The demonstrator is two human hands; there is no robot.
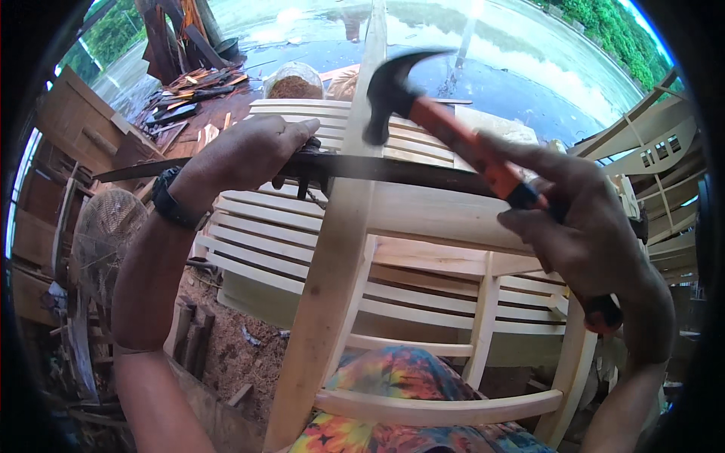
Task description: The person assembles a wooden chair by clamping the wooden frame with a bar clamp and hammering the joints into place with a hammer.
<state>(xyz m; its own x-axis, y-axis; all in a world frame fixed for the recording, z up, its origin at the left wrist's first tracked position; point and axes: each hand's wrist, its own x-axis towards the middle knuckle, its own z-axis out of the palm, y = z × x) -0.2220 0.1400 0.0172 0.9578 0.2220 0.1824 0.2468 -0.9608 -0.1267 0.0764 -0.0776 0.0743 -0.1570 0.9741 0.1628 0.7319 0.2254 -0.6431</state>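
Note:
My right hand (578, 215) is wrapped round the orange-and-black handle of a claw hammer (457, 136). The hammer is raised at a tilt, its dark head up and to the left, a little blurred. A long dark metal bar clamp (423, 172) lies across a pale wooden chair frame (332, 294). My left hand (257, 151) is closed round the clamp's fitting, just left of the frame's long upright; part of the fitting is hidden under the fingers. The chair frame leans over my lap, with curved rails and thinner uprights at its lower right.
Slatted pale wooden pieces (260, 245) lie beneath and behind the frame. Farther off are a bag of brown shavings (294, 83) and a heap of wood scraps (189, 94). Wooden panels (94, 121) lean at the left; curved wooden parts (657, 155) stand at the right. Water lies beyond.

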